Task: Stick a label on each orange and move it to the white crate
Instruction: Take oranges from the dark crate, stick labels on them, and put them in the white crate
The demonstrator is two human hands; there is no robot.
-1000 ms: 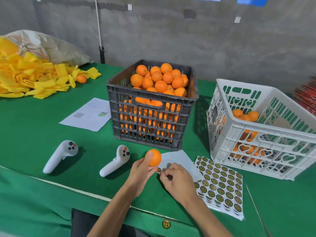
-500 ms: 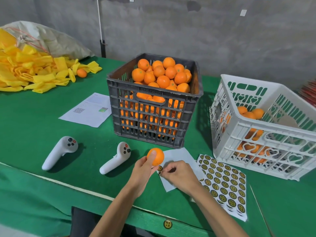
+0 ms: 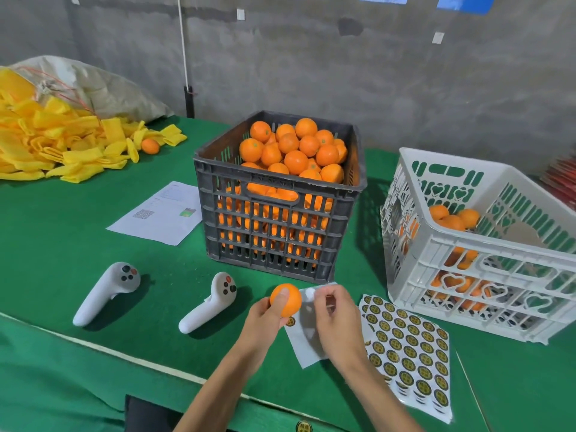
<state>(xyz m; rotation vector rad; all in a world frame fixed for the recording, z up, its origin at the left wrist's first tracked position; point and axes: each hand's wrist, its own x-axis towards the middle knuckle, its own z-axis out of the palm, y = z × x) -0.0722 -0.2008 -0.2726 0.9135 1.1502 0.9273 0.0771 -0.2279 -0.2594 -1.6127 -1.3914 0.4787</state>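
Observation:
My left hand [image 3: 265, 322] grips an orange [image 3: 285, 299] just above the green table, in front of the dark crate [image 3: 280, 179] heaped with oranges. My right hand [image 3: 335, 319] is right beside the orange with curled fingers, pinching a small white-looking label [image 3: 310, 293] at its tips, close to the peel. Under both hands lies a mostly bare white backing sheet [image 3: 304, 341] with one round label [image 3: 290, 321] left on it. Full label sheets [image 3: 408, 347] lie to the right. The white crate [image 3: 467, 235] at the right holds several oranges [image 3: 452, 218].
Two white controllers [image 3: 106, 291] [image 3: 208, 302] lie left of my hands. A printed paper [image 3: 162, 213] sits beside the dark crate. Yellow foam nets [image 3: 46, 141], a loose orange [image 3: 150, 145] and a sack [image 3: 93, 85] fill the far left. The table's front edge [image 3: 124, 353] runs below my wrists.
My right hand has lifted off the backing sheet with a label and come up beside the orange. My left hand keeps holding the orange in about the same place.

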